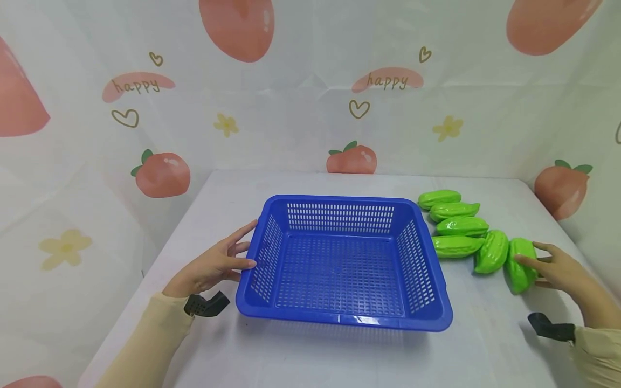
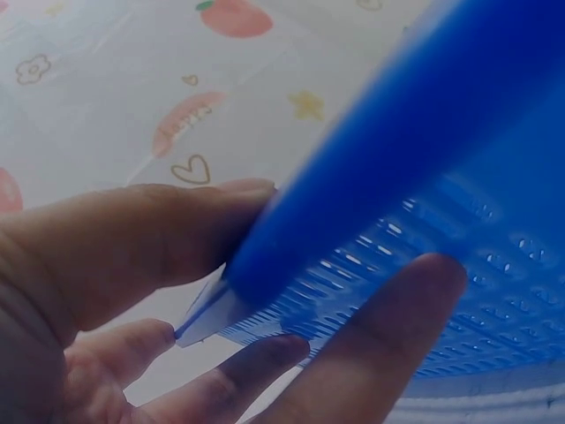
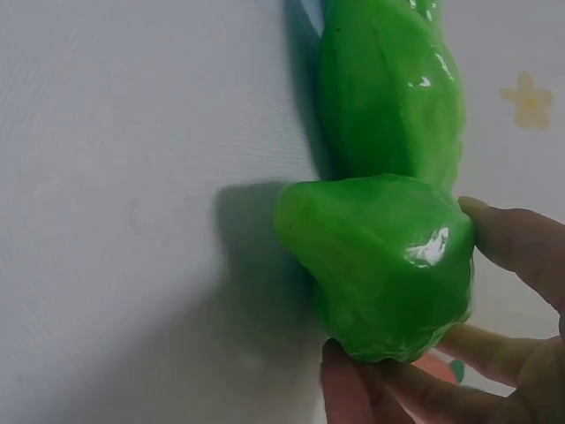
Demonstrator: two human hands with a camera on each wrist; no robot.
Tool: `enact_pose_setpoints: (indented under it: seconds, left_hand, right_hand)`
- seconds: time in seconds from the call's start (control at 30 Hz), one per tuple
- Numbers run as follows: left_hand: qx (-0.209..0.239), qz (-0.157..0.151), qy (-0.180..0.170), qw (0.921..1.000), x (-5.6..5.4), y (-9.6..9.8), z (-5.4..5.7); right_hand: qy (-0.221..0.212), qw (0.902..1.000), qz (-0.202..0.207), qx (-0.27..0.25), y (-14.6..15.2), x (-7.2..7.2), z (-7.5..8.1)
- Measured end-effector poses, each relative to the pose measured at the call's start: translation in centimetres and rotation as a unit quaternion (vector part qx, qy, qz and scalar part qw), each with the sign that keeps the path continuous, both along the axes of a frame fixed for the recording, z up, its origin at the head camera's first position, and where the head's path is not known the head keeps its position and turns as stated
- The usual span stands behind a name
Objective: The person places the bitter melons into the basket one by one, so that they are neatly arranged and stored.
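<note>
On the white table (image 1: 490,334), the blue basket (image 1: 339,275) is occupying the centre, and six green fruits (image 1: 462,226) are lying at its right; I am taking this full layout from the head view alone. The left wrist view is adding the perforated basket wall behind a fingertip. The right wrist view is adding fingertips along the lower edge of the end fruit (image 1: 523,269), which the head view is showing only in part.

Grip: the left hand (image 1: 213,267) is holding the basket's left rim, its spread digits bracketing the plastic. The right hand (image 1: 565,269) is clamping the end fruit, thumb and fingers standing apart by its thickness.

Limits: the rim is appearing blurred and cut off in the left wrist view. The neighbouring fruit (image 1: 492,251) is running out of the right wrist view at the top. The basket is covering one fruit's left tip. I am failing to determine whether the end fruit is touching the table.
</note>
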State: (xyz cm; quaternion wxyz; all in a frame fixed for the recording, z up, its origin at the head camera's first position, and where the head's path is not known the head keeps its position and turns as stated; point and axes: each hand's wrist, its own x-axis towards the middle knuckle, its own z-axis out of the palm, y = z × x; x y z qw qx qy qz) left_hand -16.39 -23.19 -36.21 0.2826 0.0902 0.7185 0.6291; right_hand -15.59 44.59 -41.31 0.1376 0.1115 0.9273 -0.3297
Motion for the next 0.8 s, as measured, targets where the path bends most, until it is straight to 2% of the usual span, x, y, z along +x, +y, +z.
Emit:
enact_pose_setpoints:
  seconds: [0.1, 0.2, 0.27, 0.33, 0.5, 0.53, 0.6, 0.8]
  left_hand:
    - [-0.003, 0.002, 0.001, 1.0, 0.0, 0.0, 0.0]
    - [-0.008, 0.004, 0.003, 1.0, 0.0, 0.0, -0.1]
    - [-0.009, 0.006, 0.002, 0.9999, 0.0, 0.0, -0.1]
    - [-0.011, 0.007, 0.003, 0.9999, 0.0, 0.0, -0.1]
    - [-0.01, 0.007, 0.001, 0.9999, -0.1, 0.0, -0.1]
    - [-0.01, 0.007, 0.001, 0.9999, -0.1, 0.0, -0.1]
    - [-0.007, 0.004, 0.0, 1.0, -0.1, 0.0, -0.1]
    - [0.0, 0.003, -0.004, 1.0, 0.1, -0.1, -0.1]
  right_hand:
    - [0.022, 0.9997, 0.002, -0.006, 1.1, -0.1, -0.5]
    - [0.06, 0.998, 0.0, 0.02, 1.5, 0.0, -0.3]
    - [0.07, 0.9974, 0.005, 0.015, 1.0, 0.4, 0.9]
    - [0.094, 0.9949, -0.004, 0.038, 0.0, 0.6, 1.9]
    - [0.131, 0.9897, 0.004, 0.057, -3.6, 1.3, 5.8]
    - [0.136, 0.9891, 0.016, 0.053, -4.3, 1.5, 6.7]
    - [0.145, 0.9874, 0.021, 0.059, -5.4, 1.5, 7.7]
    - [0.179, 0.9827, 0.042, 0.025, -8.0, 1.3, 10.2]
